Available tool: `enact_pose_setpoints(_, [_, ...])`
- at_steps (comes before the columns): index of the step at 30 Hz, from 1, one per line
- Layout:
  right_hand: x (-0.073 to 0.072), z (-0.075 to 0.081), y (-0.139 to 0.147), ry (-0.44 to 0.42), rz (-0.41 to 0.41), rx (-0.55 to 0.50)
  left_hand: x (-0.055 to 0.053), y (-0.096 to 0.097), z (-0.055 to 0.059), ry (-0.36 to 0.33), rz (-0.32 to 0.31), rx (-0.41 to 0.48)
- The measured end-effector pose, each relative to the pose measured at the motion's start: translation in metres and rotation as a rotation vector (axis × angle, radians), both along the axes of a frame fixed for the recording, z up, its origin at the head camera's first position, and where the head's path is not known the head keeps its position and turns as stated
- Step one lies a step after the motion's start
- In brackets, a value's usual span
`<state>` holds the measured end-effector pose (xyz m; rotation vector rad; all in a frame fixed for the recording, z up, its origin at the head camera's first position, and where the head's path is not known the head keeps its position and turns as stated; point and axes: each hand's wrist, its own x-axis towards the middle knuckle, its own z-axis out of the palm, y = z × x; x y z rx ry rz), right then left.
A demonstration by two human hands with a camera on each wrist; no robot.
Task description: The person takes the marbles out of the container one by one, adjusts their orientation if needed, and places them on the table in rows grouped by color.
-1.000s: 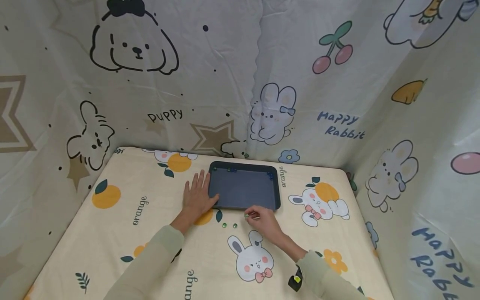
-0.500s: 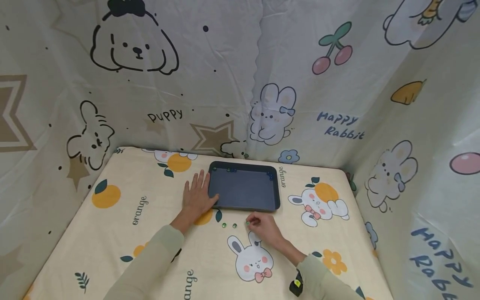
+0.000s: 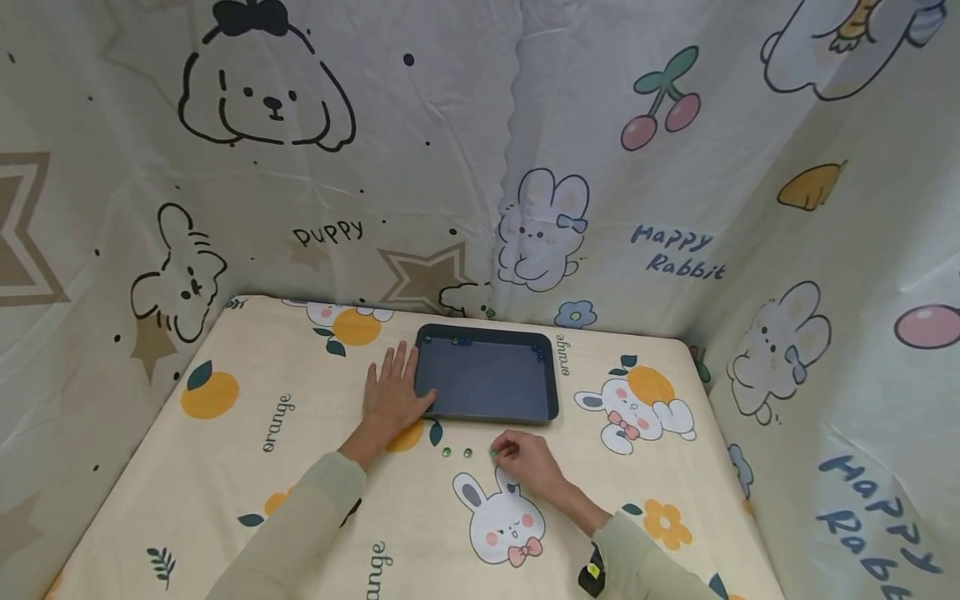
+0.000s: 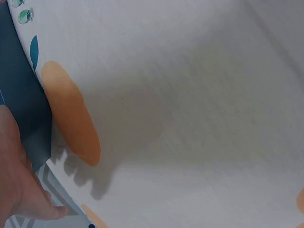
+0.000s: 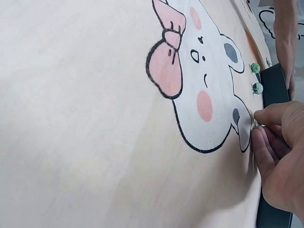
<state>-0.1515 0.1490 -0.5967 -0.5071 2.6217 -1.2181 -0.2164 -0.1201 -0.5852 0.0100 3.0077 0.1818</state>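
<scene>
My right hand (image 3: 531, 462) pinches a green glass marble (image 5: 257, 124) between thumb and fingertips, low over the cloth in front of the tray. To its left, two more green marbles lie in a row: a nearer marble (image 3: 468, 453) and a farther marble (image 3: 446, 452). My left hand (image 3: 393, 392) rests with fingers spread along the left edge of the dark baking tray (image 3: 487, 418), its thumb over the near corner. Inside, green marbles (image 3: 453, 341) sit at the far left, and blue marbles (image 3: 540, 353) gather in the far right corner.
A cream tablecloth (image 3: 315, 500) printed with rabbits and oranges covers the table. Patterned curtains (image 3: 420, 167) close in the back and both sides, the back one just beyond the tray.
With the marble in its fingertips, my right hand has come down from the tray's near edge towards me, level with the two marbles. My left hand has stayed on the tray.
</scene>
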Motion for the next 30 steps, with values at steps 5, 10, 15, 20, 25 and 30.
enact_pose_setpoints(5, [0.0007, -0.0004, 0.0007, -0.001, 0.011, -0.002, 0.0006, 0.0006, 0.0002, 0.005, 0.001, 0.010])
enact_pose_setpoints(10, [0.0010, -0.0016, 0.0013, -0.011, 0.023, -0.012, 0.0013, -0.0002, 0.0013, 0.006, -0.003, -0.002])
enact_pose_setpoints(15, [0.0012, -0.0016, 0.0012, 0.001, 0.035, -0.012, 0.0011, -0.0006, 0.0014, 0.023, -0.007, -0.004])
enact_pose_setpoints(20, [0.0026, -0.0033, 0.0019, 0.011, 0.051, -0.016, 0.0008, -0.0005, 0.0000, 0.013, -0.005, 0.001])
enact_pose_setpoints(25, [0.0035, -0.0064, 0.0028, 0.025, 0.057, -0.018, 0.0011, 0.0000, 0.0001, 0.007, -0.001, 0.009])
enact_pose_setpoints(30, [0.0037, -0.0073, 0.0028, 0.033, 0.062, -0.009, 0.0015, 0.0007, 0.0009, 0.006, 0.000, 0.009])
